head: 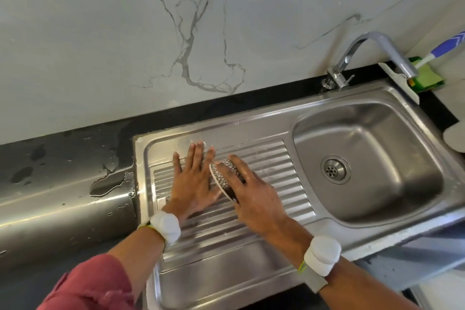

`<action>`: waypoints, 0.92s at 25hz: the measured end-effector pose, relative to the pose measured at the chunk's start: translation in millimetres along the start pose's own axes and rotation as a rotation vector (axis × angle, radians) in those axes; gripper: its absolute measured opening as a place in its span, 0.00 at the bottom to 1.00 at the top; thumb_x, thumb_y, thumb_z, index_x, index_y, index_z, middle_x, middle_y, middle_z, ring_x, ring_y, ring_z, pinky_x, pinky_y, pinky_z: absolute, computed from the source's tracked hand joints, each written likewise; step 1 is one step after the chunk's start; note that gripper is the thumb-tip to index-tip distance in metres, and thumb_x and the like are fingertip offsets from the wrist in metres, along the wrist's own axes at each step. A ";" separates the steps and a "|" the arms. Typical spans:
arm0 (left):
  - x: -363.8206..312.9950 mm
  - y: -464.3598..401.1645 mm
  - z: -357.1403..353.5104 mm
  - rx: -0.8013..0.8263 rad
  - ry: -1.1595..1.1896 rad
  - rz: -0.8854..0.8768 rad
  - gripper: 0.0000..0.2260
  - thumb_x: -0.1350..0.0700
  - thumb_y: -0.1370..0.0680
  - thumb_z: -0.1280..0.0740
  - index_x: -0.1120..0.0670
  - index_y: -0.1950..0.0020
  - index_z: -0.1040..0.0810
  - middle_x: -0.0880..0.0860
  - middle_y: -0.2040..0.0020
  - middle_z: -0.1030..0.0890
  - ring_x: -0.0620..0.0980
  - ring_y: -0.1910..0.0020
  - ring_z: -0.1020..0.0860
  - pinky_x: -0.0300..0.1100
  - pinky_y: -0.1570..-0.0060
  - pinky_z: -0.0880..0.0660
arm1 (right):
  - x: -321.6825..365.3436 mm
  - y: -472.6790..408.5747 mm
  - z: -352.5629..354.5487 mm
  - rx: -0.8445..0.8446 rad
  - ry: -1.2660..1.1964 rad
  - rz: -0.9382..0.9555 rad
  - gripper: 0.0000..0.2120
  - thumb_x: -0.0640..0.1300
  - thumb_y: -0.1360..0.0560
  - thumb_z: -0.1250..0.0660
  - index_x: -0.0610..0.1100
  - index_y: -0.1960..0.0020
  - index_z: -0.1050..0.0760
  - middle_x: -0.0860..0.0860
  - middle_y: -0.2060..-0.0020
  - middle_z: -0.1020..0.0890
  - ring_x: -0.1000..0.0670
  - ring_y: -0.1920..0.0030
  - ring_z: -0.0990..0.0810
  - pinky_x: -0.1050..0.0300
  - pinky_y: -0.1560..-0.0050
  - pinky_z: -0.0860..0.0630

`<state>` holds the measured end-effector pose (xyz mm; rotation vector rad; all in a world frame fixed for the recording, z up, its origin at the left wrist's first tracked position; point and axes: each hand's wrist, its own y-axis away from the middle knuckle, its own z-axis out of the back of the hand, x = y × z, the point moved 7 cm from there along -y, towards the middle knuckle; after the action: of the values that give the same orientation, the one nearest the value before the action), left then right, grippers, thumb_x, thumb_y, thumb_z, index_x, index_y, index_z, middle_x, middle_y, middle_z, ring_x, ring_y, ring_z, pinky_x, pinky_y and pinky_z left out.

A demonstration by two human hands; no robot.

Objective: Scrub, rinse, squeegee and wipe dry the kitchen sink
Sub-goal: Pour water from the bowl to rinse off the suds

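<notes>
The right hand (254,199) grips a spotted cup (227,178), tipped on its side over the ribbed drainboard (284,171) of the steel sink (367,158). The left hand (193,181) lies flat, fingers straight, on the wet drainboard beside it. The faucet (377,53) stands behind the basin.

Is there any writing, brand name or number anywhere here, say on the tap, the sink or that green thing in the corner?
None can be read.
Faucet: no marking visible.
Sink: no stamp visible.
Green sponge: no print visible.
Blue-and-white brush handle: only a chevron pattern, no letters.
Patterned cup in the right hand: pebble pattern, no text.
</notes>
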<state>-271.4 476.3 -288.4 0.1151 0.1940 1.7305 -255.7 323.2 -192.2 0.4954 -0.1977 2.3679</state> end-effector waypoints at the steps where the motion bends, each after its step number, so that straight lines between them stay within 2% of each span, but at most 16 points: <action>1: -16.0 5.6 -2.2 -0.017 -0.001 -0.093 0.41 0.26 0.21 0.56 0.47 0.16 0.61 0.56 0.16 0.63 0.59 0.17 0.60 0.70 0.23 0.59 | -5.8 7.2 0.4 0.003 0.005 0.011 0.51 0.38 0.30 0.21 0.57 0.18 0.47 0.47 0.18 0.42 0.41 0.36 0.19 0.47 0.55 0.13; 3: -34.8 18.7 -6.6 -0.070 -0.007 -0.257 0.39 0.27 0.20 0.58 0.47 0.15 0.57 0.55 0.15 0.58 0.59 0.16 0.55 0.70 0.23 0.51 | -18.4 22.4 5.9 0.025 -0.004 0.042 0.48 0.39 0.29 0.22 0.57 0.18 0.45 0.48 0.18 0.41 0.41 0.39 0.17 0.46 0.58 0.13; 4: -31.2 24.2 -5.5 -0.066 0.005 -0.280 0.39 0.26 0.20 0.57 0.47 0.15 0.56 0.55 0.15 0.56 0.58 0.16 0.54 0.69 0.23 0.48 | -25.9 31.2 11.9 0.017 -0.015 0.057 0.46 0.40 0.28 0.22 0.57 0.19 0.44 0.48 0.19 0.40 0.41 0.42 0.16 0.46 0.59 0.13; 6: -29.6 38.7 -2.6 -0.056 0.005 -0.316 0.44 0.24 0.23 0.50 0.49 0.15 0.53 0.57 0.15 0.53 0.59 0.16 0.52 0.70 0.23 0.49 | -55.9 55.5 30.8 -0.019 -0.029 0.050 0.44 0.42 0.28 0.23 0.57 0.19 0.42 0.48 0.19 0.37 0.42 0.46 0.15 0.47 0.61 0.14; 9: -57.9 79.8 -11.0 -0.046 -0.014 -0.434 0.49 0.23 0.26 0.43 0.54 0.15 0.47 0.61 0.16 0.51 0.61 0.17 0.50 0.72 0.24 0.49 | -117.7 95.5 63.8 -0.086 -0.034 -0.036 0.44 0.42 0.30 0.22 0.57 0.20 0.39 0.51 0.20 0.35 0.42 0.47 0.14 0.48 0.61 0.14; 14: -82.2 85.7 -9.0 0.021 -0.031 -0.347 0.53 0.19 0.29 0.45 0.54 0.16 0.46 0.61 0.16 0.52 0.63 0.17 0.50 0.76 0.26 0.49 | -200.8 136.5 87.0 -0.116 -0.047 -0.189 0.50 0.44 0.35 0.17 0.60 0.21 0.39 0.56 0.21 0.35 0.44 0.44 0.15 0.43 0.58 0.13; 17: -169.7 49.1 -5.8 0.113 -0.007 -0.295 0.55 0.16 0.31 0.50 0.52 0.15 0.50 0.61 0.16 0.55 0.63 0.17 0.54 0.76 0.27 0.55 | -229.7 145.5 83.3 -0.097 -0.093 -0.254 0.54 0.44 0.37 0.15 0.62 0.21 0.41 0.57 0.21 0.36 0.42 0.41 0.17 0.41 0.55 0.13; 18: -210.7 27.4 -4.3 0.150 -0.016 -0.303 0.54 0.16 0.30 0.53 0.52 0.15 0.47 0.62 0.16 0.52 0.63 0.17 0.54 0.74 0.26 0.57 | -234.5 145.6 83.5 -0.103 -0.110 -0.261 0.54 0.44 0.38 0.15 0.63 0.21 0.41 0.57 0.21 0.35 0.42 0.39 0.17 0.41 0.54 0.14; 19: -255.8 2.7 -2.8 0.194 -0.008 -0.319 0.52 0.17 0.29 0.55 0.52 0.17 0.40 0.62 0.17 0.44 0.64 0.17 0.48 0.73 0.26 0.56 | -241.7 147.0 85.5 -0.104 -0.122 -0.261 0.55 0.44 0.38 0.15 0.62 0.21 0.41 0.56 0.22 0.35 0.41 0.39 0.18 0.40 0.54 0.14; 20: -298.8 -20.2 -1.3 0.230 0.018 -0.344 0.49 0.19 0.28 0.56 0.53 0.23 0.28 0.62 0.23 0.30 0.64 0.22 0.35 0.72 0.26 0.50 | -249.7 149.6 90.0 -0.107 -0.133 -0.259 0.54 0.43 0.39 0.15 0.61 0.21 0.40 0.54 0.22 0.34 0.40 0.38 0.18 0.40 0.53 0.14; 21: -331.3 -40.2 -3.4 0.283 0.054 -0.370 0.43 0.22 0.26 0.53 0.53 0.34 0.20 0.59 0.37 0.18 0.62 0.34 0.23 0.69 0.29 0.39 | -258.2 152.2 97.7 -0.131 -0.138 -0.259 0.54 0.42 0.39 0.15 0.58 0.21 0.39 0.52 0.22 0.33 0.40 0.36 0.19 0.40 0.52 0.14; 22: -352.9 -55.6 -4.7 0.336 0.094 -0.381 0.35 0.25 0.23 0.48 0.53 0.42 0.18 0.55 0.50 0.16 0.58 0.48 0.18 0.62 0.35 0.28 | -270.3 155.8 106.6 -0.157 -0.142 -0.269 0.53 0.42 0.39 0.15 0.54 0.21 0.38 0.50 0.23 0.32 0.40 0.34 0.21 0.40 0.50 0.14; 23: -370.7 -64.4 -6.4 0.372 0.173 -0.384 0.29 0.29 0.20 0.44 0.52 0.45 0.18 0.52 0.56 0.17 0.54 0.56 0.17 0.56 0.45 0.21 | -287.2 162.6 116.6 -0.168 -0.158 -0.285 0.52 0.43 0.38 0.14 0.51 0.21 0.37 0.48 0.24 0.31 0.40 0.32 0.22 0.41 0.46 0.15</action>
<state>-147.9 121.0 -295.0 0.1878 0.6252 1.3067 -133.8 -4.7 -202.1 0.5877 -0.3694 2.0169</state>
